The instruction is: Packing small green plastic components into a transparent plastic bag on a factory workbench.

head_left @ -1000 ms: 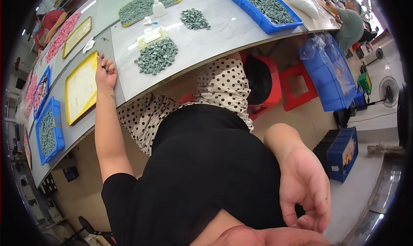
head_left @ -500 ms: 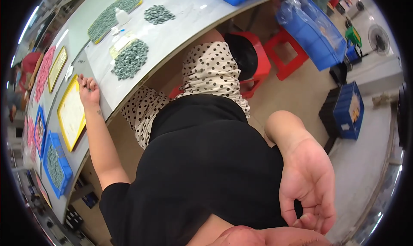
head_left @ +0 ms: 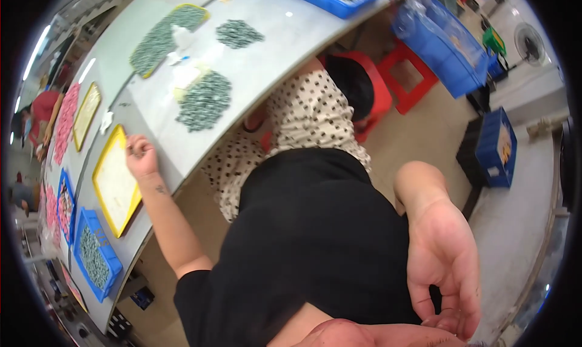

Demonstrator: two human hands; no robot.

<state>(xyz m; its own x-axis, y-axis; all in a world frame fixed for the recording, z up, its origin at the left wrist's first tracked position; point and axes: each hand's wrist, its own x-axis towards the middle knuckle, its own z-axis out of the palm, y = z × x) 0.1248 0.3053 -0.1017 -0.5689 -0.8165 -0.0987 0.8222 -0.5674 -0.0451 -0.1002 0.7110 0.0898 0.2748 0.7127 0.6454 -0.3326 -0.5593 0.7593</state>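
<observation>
A plain black top with a short left sleeve and a dipping neckline at the near side. Farther off, loose off-white trousers with black dots. The left hand and right hand are bare; a small dark marking sits by the left wrist.

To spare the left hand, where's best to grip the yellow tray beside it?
Probably the near rim, from the front of the table: the yellow tray lies flat, that side faces out; the left hand is by its right rim.
</observation>
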